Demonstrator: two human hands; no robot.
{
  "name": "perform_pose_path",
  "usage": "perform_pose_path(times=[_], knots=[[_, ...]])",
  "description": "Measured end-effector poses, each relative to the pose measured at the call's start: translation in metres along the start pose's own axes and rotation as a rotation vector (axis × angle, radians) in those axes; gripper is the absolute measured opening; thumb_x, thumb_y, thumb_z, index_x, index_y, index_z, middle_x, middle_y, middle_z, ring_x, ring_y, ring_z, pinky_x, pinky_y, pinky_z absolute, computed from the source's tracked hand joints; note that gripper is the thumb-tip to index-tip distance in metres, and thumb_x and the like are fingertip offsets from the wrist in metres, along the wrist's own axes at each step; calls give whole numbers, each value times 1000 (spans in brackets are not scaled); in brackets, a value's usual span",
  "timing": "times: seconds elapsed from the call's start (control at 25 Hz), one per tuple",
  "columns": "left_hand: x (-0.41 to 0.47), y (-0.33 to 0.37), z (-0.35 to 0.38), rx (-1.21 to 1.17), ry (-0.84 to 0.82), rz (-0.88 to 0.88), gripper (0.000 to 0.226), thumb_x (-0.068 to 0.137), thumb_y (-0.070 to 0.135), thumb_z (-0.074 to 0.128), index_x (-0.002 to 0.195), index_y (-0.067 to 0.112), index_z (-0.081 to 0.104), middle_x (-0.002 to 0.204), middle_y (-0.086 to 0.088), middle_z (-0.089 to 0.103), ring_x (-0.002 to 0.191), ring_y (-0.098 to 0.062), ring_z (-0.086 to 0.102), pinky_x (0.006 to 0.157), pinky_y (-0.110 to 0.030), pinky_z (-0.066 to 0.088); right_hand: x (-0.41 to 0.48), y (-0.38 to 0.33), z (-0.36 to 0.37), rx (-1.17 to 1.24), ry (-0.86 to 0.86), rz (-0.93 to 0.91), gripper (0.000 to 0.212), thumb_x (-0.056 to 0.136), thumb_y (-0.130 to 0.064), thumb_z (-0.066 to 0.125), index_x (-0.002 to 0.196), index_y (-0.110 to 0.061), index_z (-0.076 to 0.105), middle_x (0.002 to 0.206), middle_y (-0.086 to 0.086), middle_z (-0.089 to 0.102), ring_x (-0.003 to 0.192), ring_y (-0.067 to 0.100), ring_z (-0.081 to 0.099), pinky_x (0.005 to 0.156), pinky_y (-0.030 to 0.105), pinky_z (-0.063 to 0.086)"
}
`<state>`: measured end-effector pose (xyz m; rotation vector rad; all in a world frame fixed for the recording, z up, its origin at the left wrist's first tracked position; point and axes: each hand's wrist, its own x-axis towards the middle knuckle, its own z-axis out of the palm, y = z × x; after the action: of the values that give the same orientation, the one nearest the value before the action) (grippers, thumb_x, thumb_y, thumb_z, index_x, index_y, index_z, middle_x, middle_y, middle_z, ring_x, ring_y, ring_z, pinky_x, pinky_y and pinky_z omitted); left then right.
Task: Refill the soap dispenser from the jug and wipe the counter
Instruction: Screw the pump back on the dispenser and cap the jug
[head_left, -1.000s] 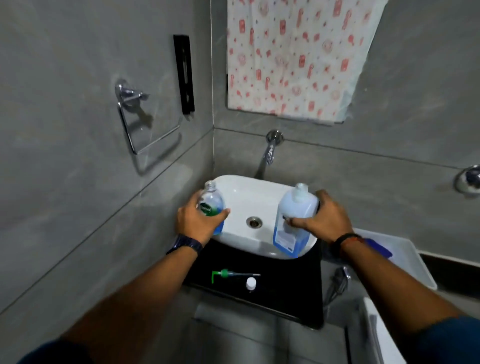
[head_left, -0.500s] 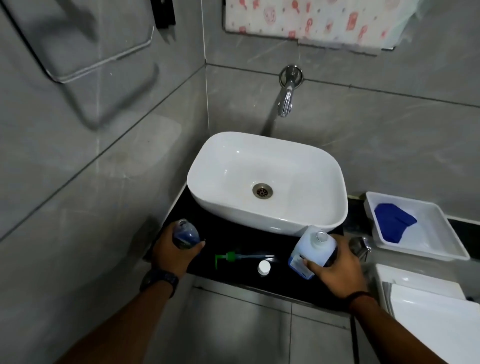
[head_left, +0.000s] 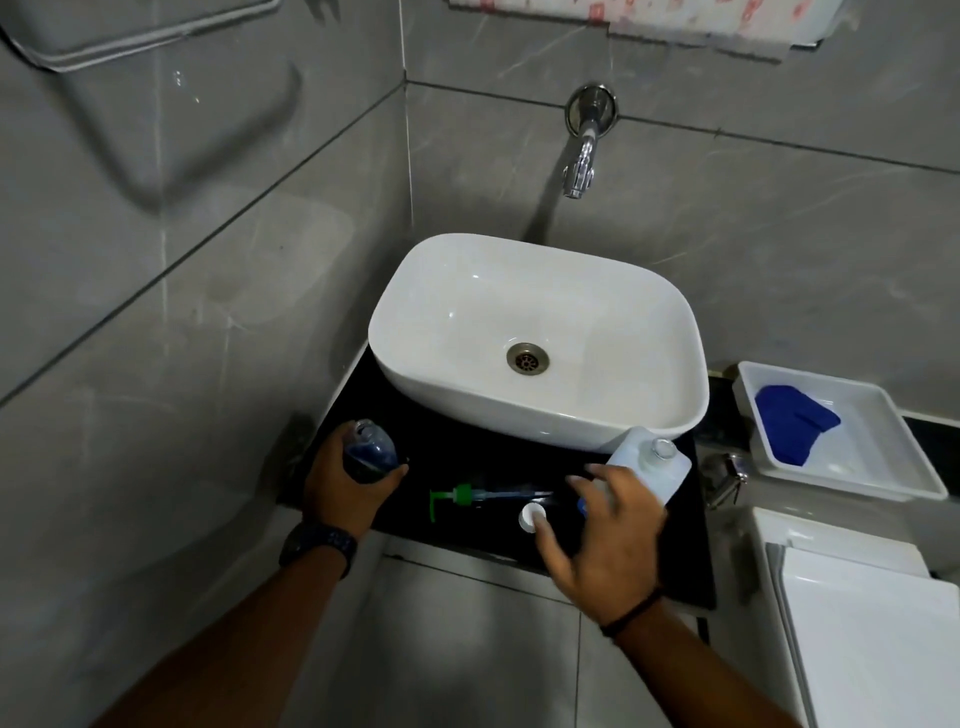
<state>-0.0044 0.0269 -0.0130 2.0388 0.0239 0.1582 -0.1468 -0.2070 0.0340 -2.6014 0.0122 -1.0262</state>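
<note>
My left hand grips the clear soap dispenser bottle, open at the top with blue soap inside, on the black counter left of the basin. The green pump head with its tube lies flat on the counter between my hands. A small white cap lies beside it. The white jug stands uncapped at the counter's right, under the basin's rim. My right hand hovers just in front of the jug, fingers spread above the cap, holding nothing.
The white basin fills the back of the counter under a chrome wall tap. A white tray holding a blue cloth sits to the right. Below it are a chrome spray fitting and a white toilet tank.
Both bottles came down from over the basin to the counter. My right hand has let go of the jug and shifted left toward the white cap. The left hand still holds the dispenser.
</note>
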Motion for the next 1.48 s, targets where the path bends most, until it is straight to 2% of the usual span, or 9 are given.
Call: perform_pose_path(times=[0.08,0.16,0.28,0.4,0.6,0.72,0.84,1.2,1.48], knots=[[-1,-1,1,-5,9,4,77,51,22,90,119,15,54,120,-9,59,109,-25,54,90,-34,45,9,-15,31,34,-310,-58,37,81,-28,63,114,-14,55,107,8,56,92,29,56,75,40,47],[-2,-4,2,1,25,13,78,51,24,90,120,16,54,121,-9,59,110,-25,54,90,-35,45,14,-18,65,-7,-642,-55,46,85,-26,58,129,-18,49,117,9,55,98,31,54,79,42,47],[-1,-6,3,13,24,13,80,50,28,90,121,19,53,121,-6,60,109,-22,55,90,-33,46,20,-17,108,-191,-894,-46,50,88,-28,54,136,-21,40,126,10,50,109,31,46,86,42,43],[2,-8,2,8,17,4,81,49,30,90,121,21,53,119,-3,60,107,-18,55,88,-29,45,32,-22,124,-184,-776,6,38,91,-22,49,129,-18,49,120,11,55,106,32,48,84,40,43],[0,4,-3,0,16,25,79,48,23,91,118,17,56,117,-8,60,103,-21,57,79,-21,43,84,-72,86,527,0,125,26,80,-7,69,104,-7,62,94,10,68,87,19,62,79,22,47],[-3,31,2,14,10,70,82,48,25,91,120,14,54,118,-10,60,104,-22,58,79,-21,42,131,-100,50,845,185,191,18,82,-19,67,99,-24,62,91,-5,67,83,12,63,74,25,50],[-9,59,7,29,10,130,84,47,27,90,122,13,53,118,-10,59,103,-21,57,79,-22,41,156,-113,23,1052,162,225,27,83,-18,65,103,-36,61,94,-14,66,90,10,63,77,23,49],[-17,90,7,92,25,223,81,45,34,89,116,18,55,109,-5,62,95,-18,59,74,-19,42,168,-103,-3,1012,183,217,30,81,-22,67,111,-24,63,99,-5,67,91,13,64,78,24,50],[-8,109,6,153,-61,197,73,53,39,79,119,21,53,110,1,61,98,-14,59,79,-23,48,153,-86,12,786,-267,282,27,79,-13,72,105,-13,66,98,-2,69,88,9,64,80,26,52]])
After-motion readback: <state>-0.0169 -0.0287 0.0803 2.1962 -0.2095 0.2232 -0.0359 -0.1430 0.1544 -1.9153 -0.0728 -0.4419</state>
